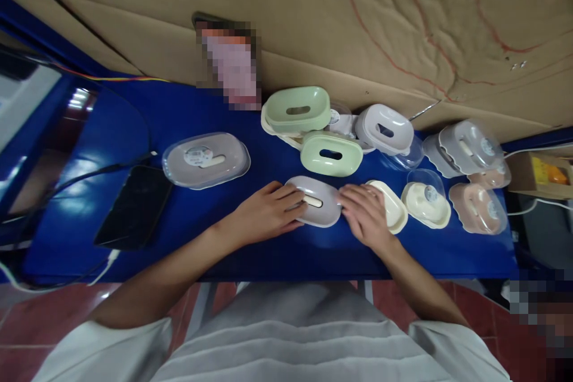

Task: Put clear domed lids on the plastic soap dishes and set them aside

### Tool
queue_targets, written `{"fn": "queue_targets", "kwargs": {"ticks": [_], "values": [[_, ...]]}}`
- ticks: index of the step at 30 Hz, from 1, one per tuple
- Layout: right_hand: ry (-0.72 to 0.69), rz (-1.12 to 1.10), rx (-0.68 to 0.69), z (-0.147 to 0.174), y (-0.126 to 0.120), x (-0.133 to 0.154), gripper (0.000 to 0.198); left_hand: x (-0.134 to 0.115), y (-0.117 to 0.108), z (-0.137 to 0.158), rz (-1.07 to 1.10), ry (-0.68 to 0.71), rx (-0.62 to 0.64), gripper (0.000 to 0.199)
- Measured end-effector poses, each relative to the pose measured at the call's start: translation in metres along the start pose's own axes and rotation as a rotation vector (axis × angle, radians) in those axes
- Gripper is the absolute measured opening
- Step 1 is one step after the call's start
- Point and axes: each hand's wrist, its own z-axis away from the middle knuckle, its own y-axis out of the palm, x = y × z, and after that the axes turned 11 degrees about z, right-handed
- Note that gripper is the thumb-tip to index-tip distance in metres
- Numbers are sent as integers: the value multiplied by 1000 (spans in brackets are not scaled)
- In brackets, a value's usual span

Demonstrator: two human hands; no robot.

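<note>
A pale lilac oval soap-box base (319, 201) with a cream slot insert lies on the blue table (215, 233) in front of me. My left hand (264, 215) grips its left end, fingers curled over the rim. My right hand (367, 215) presses against its right end and partly covers a cream oval tray (396, 210). Just behind the lilac base sits a green oval base (331, 154), and a second green one (298, 110) rests on stacked cream pieces.
A clear-lidded lilac box (206, 160) and a black phone (134, 206) lie to the left. White, grey, cream and pink lidded boxes (465, 146) crowd the right side. A cardboard wall (358, 24) backs the table. Cables trail off the left edge.
</note>
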Motion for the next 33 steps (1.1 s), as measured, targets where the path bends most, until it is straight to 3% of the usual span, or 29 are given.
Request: {"fn": "queue_targets", "kwargs": {"ticks": [2,5,9,13,22,26,29,33], "values": [[118,107,-9,-6,-5,-11,46,-4,-2,0,-30,-10,25,28],[174,240,43,-18,-10,-22,57,-8,-7,-1,-94,-21,46,29],[131,328,106,-32,-9,-25,61,-7,-16,1,-186,-52,26,26],[62,332,113,-36,-1,-27,52,-5,-24,5,-214,-97,23,25],[-23,194,115,-2,-33,-25,48,-9,-30,13,-190,-161,58,22],[-27,133,163,12,-44,-29,40,-17,-25,30,-201,-238,4,21],[-34,56,187,-3,-48,-39,33,-26,-17,45,-199,-308,-81,23],[36,123,147,-61,-34,-50,46,-36,-1,56,-132,-371,-213,29]]}}
